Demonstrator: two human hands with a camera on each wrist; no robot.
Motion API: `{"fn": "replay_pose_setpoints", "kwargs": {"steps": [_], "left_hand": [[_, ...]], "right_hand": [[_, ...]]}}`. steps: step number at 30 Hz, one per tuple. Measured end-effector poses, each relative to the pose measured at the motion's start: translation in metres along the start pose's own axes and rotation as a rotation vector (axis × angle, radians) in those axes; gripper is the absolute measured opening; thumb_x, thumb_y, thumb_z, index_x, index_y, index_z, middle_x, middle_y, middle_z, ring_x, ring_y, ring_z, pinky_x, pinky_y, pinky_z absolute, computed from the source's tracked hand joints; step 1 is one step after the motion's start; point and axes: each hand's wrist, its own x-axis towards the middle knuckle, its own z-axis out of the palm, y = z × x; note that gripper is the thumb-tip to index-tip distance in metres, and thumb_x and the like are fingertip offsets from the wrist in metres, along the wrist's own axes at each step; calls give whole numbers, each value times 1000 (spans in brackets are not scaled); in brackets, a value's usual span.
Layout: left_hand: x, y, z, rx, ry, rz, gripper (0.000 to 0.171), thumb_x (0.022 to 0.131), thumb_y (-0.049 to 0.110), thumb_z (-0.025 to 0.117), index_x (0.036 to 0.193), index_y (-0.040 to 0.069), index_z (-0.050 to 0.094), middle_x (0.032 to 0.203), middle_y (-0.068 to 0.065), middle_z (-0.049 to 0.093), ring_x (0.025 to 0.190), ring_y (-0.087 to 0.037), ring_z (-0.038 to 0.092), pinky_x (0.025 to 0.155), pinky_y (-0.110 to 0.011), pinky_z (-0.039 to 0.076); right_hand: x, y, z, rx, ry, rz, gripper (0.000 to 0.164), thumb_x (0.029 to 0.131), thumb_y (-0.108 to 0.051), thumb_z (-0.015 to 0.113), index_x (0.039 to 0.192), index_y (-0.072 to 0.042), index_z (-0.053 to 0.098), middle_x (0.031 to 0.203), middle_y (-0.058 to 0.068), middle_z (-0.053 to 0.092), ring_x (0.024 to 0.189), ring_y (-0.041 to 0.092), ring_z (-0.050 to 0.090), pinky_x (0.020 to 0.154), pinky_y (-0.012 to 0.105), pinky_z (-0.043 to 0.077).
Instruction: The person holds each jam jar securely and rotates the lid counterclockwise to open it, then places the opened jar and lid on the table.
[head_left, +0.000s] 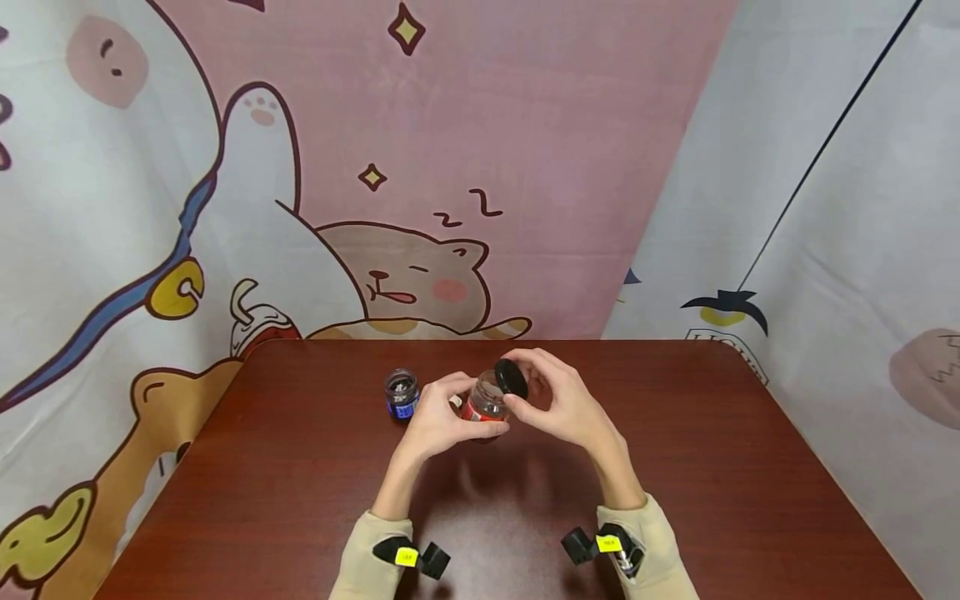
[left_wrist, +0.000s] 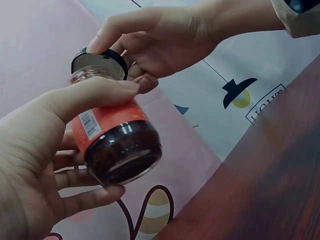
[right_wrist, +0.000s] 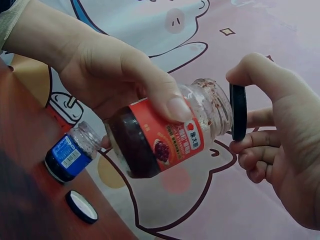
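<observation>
My left hand (head_left: 437, 423) grips a glass jar (right_wrist: 172, 132) with a red label, thumb across the label and fingers around the far side. Dark contents fill its lower part, and bits cling inside the clear neck. My right hand (head_left: 561, 402) pinches the rim of a black screw lid (right_wrist: 239, 112) between thumb and fingers. That lid stands tilted at the jar's mouth; in the left wrist view its inner face shows, angled away from the neck. The jar is held tilted above the table, its mouth toward my right hand.
A blue-labelled glass jar (head_left: 402, 395) stands uncovered on the brown table (head_left: 712, 467), left of my left hand. Beside it lies a second lid (right_wrist: 81, 206), pale inside up. A printed cloth (head_left: 540, 167) hangs behind the table.
</observation>
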Motion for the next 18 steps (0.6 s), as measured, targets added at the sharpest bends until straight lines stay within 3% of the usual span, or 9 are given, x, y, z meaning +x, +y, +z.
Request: {"fn": "replay_pose_setpoints", "kwargs": {"steps": [8,18], "left_hand": [[0,-1,2,34,104,33,44,66,30,96,105,21,77,91,13,66,86,-10,61,72,-51,52],[-1,-3,4,6,137,21,42,67,30,95,104,20,77,94,11,68,87,-14,64,65,-34,56]], "right_hand": [[0,3,0,41,21,6,54,80,-9,82,128,-2,59,90,8,62,73,26,57,63,38,47],[-5,6,-4,28,7,66,43,87,-11,77,126,-7,58,87,0,62,70,16,58,59,36,49]]}}
